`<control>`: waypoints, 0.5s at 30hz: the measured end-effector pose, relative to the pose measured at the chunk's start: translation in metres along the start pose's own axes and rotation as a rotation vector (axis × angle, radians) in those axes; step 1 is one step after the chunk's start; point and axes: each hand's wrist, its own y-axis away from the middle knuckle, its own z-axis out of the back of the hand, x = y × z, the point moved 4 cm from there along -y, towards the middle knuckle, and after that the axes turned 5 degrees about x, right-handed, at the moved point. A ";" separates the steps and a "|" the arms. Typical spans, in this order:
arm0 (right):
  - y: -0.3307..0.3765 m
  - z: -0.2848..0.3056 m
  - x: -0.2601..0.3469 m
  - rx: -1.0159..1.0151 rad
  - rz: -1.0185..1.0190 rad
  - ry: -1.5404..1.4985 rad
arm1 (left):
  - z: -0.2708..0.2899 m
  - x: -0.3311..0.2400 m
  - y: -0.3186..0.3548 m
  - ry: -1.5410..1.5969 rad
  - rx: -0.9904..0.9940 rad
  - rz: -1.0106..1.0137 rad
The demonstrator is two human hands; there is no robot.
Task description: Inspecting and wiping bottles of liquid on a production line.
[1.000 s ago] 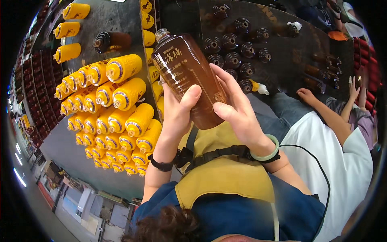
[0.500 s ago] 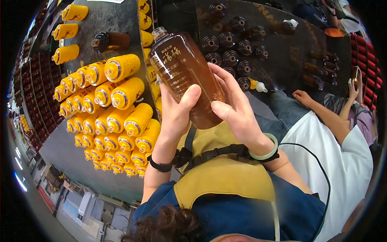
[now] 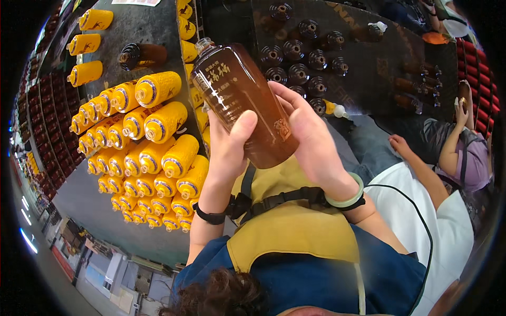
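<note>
Both my hands hold one brown glass bottle point(image 3: 237, 87) with a clear stopper and pale lettering, tilted with its neck toward the upper left. My left hand point(image 3: 227, 155), a black strap on its wrist, grips the bottle's lower side with the thumb up on the glass. My right hand point(image 3: 312, 138), with a pale green bangle on the wrist, wraps the base and right side. Just left of the bottle, several yellow bottles point(image 3: 153, 139) lie in rows on a dark grey table point(image 3: 79, 192).
Several dark capped bottles point(image 3: 300, 58) stand on a black surface behind the held bottle. One brown bottle point(image 3: 141, 55) lies among yellow ones at upper left. A person in white point(image 3: 421, 210) sits close on the right, another person point(image 3: 461, 142) beyond. Red crates point(image 3: 482, 79) line the far right.
The bottle stays in both hands and has barely moved. My left thumb has shifted slightly on the glass.
</note>
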 end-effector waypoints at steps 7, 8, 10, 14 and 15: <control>0.014 0.053 0.008 0.334 0.403 -0.299 | 0.005 0.005 -0.003 0.031 0.089 0.115; 0.019 0.060 0.013 0.338 0.399 -0.302 | 0.006 0.004 -0.002 0.032 0.093 0.112; 0.022 0.067 0.015 0.316 0.254 0.116 | 0.001 0.002 -0.002 0.016 0.084 0.107; 0.027 0.017 0.036 0.141 0.485 0.846 | 0.002 -0.001 0.002 -0.026 0.097 0.059; 0.027 0.012 0.042 0.141 0.485 0.848 | 0.002 0.000 0.003 -0.025 0.098 0.058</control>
